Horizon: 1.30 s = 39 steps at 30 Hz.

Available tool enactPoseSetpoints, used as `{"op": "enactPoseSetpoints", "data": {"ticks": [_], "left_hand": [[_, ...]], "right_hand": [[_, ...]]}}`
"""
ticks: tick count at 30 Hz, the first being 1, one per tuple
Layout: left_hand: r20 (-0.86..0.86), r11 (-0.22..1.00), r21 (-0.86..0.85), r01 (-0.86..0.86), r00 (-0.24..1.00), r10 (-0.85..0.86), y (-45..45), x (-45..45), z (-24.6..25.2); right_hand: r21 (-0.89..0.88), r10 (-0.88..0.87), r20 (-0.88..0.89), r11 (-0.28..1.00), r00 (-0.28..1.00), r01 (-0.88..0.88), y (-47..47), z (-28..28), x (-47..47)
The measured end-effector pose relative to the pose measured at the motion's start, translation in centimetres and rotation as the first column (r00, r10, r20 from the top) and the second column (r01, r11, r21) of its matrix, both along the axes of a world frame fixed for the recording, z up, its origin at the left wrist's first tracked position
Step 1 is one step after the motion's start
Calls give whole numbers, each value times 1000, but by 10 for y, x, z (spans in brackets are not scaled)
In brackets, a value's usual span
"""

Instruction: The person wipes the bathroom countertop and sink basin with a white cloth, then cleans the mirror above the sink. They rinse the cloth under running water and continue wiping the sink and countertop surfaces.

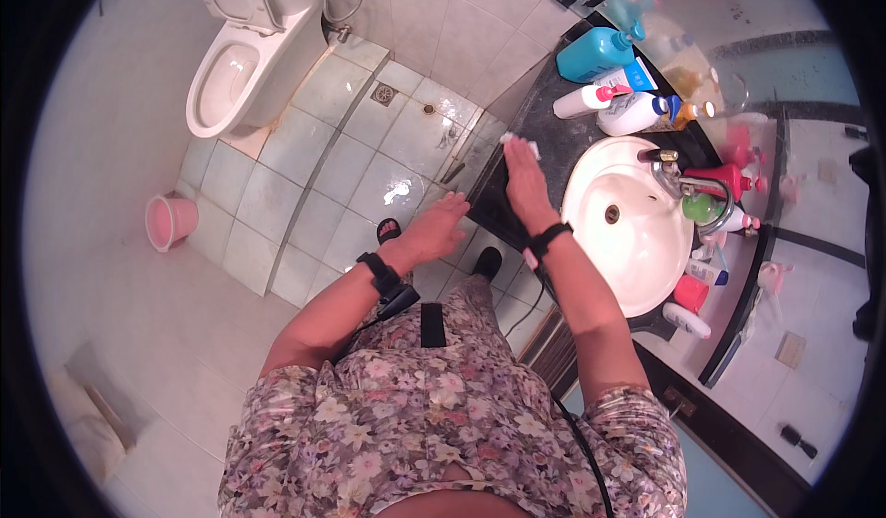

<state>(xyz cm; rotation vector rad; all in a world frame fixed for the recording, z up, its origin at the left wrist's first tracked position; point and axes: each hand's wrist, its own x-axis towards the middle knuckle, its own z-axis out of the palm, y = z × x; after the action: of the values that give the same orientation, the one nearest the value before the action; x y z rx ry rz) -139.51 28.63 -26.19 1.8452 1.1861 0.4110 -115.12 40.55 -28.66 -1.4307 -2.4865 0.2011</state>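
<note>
My right hand [527, 180] lies over the black countertop [490, 191], to the left of the white oval washbasin [626, 262]. Bits of a crumpled white cloth or tissue [531, 148] poke out around its fingertips; the palm hides the rest. My left hand [432, 228] hovers in the air above the tiled floor, just left of the counter's edge. Its fingers point toward the counter, the thumb side is apart, and nothing shows in it. A chrome faucet [668, 179] stands at the basin's right rim.
Pump bottles, including a turquoise one [595, 54] and a white one [626, 113], crowd the counter's far corner below the mirror [817, 185]. A red cup [691, 293] stands by the basin. The toilet [235, 78] has its lid raised. A pink bucket [171, 221] sits on the wet-looking floor [353, 172].
</note>
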Motion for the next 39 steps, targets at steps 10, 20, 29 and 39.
{"op": "enactPoseSetpoints", "data": {"ticks": [10, 20, 29, 39], "left_hand": [[-78, 971, -197, -136, 989, 122, 76, -265, 7], [-121, 972, -137, -188, 978, 172, 257, -521, 17], [-75, 994, -73, -82, 994, 77, 401, -449, 24], [-77, 999, -38, 27, 997, -30, 579, -354, 41]], "right_hand": [[-68, -155, 95, 984, 983, 162, 99, 20, -186], [-29, -336, 166, 938, 927, 345, 340, 42, -411], [142, -203, 54, 971, 978, 194, 397, 44, -381], [145, -250, -37, 957, 968, 253, 504, 37, -322]]}}
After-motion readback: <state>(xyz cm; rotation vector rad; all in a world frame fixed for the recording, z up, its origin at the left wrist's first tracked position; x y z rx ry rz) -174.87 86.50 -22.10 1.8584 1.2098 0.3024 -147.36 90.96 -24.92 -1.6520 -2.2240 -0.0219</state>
